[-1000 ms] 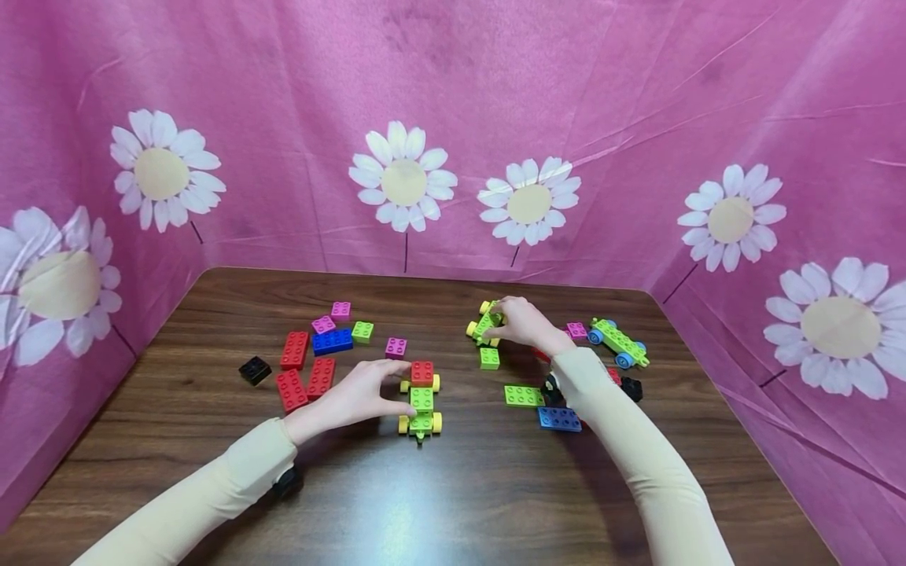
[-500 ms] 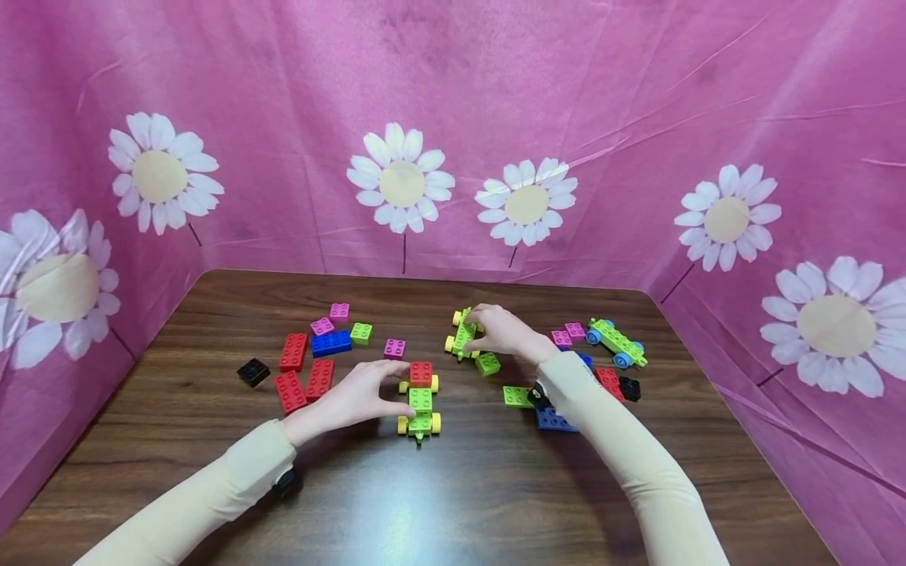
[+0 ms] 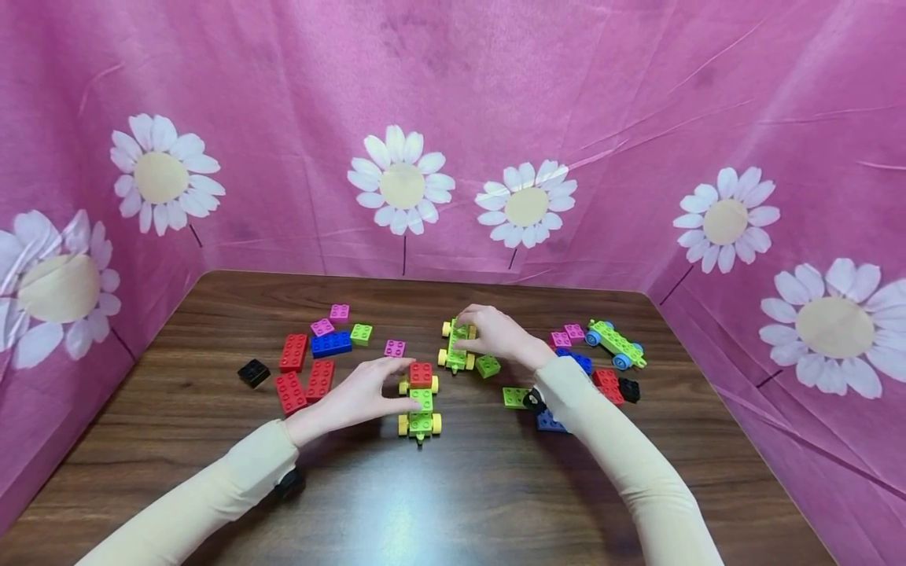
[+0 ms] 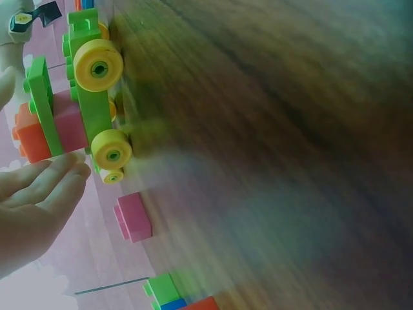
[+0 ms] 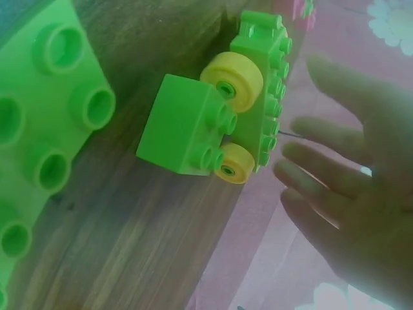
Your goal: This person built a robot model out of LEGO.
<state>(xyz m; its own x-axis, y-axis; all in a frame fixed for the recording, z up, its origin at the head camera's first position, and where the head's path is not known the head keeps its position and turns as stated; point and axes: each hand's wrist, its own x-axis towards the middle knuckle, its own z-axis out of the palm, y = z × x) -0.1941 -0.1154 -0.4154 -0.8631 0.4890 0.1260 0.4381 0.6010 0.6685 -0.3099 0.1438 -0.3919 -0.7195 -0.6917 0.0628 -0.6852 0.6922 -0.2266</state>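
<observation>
The green car base (image 3: 457,357) had shifted left to just behind the stacked car (image 3: 421,402), drawing the work closer together, the right hand (image 3: 499,334) slack-fingered over the base and the left hand (image 3: 362,391), fingers uncurled, beside the stacked car.

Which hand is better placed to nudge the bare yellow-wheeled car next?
Probably the right hand: it reaches over that bare car. The left hand is at the other yellow-wheeled car, topped with a red brick.
</observation>
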